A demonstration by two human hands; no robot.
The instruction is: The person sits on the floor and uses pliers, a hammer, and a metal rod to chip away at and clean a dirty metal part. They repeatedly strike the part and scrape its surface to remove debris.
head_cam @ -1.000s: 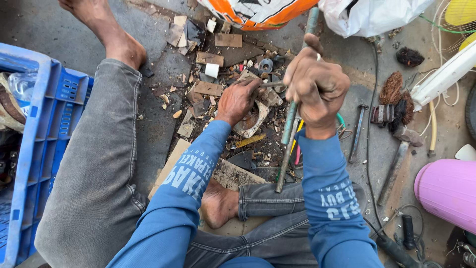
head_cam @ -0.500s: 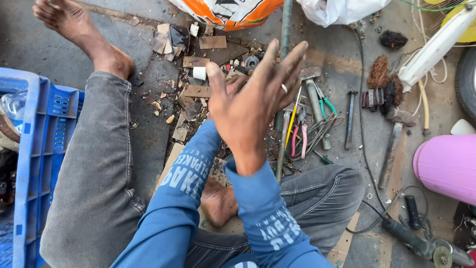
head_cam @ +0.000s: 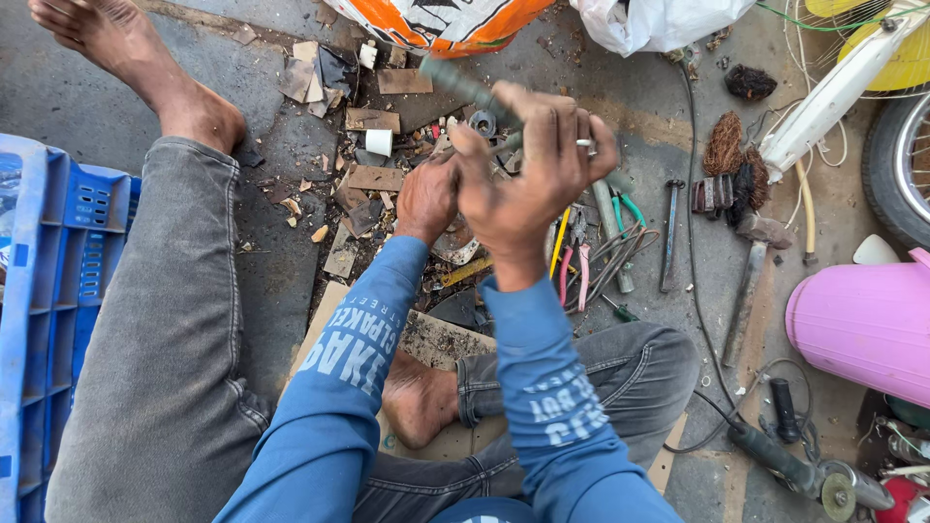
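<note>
My right hand (head_cam: 528,169) is raised in a fist, shut on a dark grey-green metal rod (head_cam: 463,87) that slants up to the left out of the fist. Just below and left of it, my left hand (head_cam: 424,199) rests on a pile of scrap (head_cam: 363,179) made of wood bits, card and small metal parts. Its fingers are hidden behind the right hand, so what it holds cannot be made out. I sit on the concrete floor on a piece of cardboard (head_cam: 436,339), one bare foot (head_cam: 417,402) tucked under me.
A blue plastic crate (head_cam: 48,291) stands at the left. Pliers and screwdrivers (head_cam: 581,266), a hammer (head_cam: 670,232) and a chisel (head_cam: 746,286) lie to the right. Also in view: a pink plastic vessel (head_cam: 867,320), an angle grinder (head_cam: 804,475), an orange sack (head_cam: 436,19), a wheel (head_cam: 896,165).
A second ago my right hand held a long rod upright; it then opened with fingers spread, and now it is clenched on the rod higher up. My left hand stayed on the scrap.
</note>
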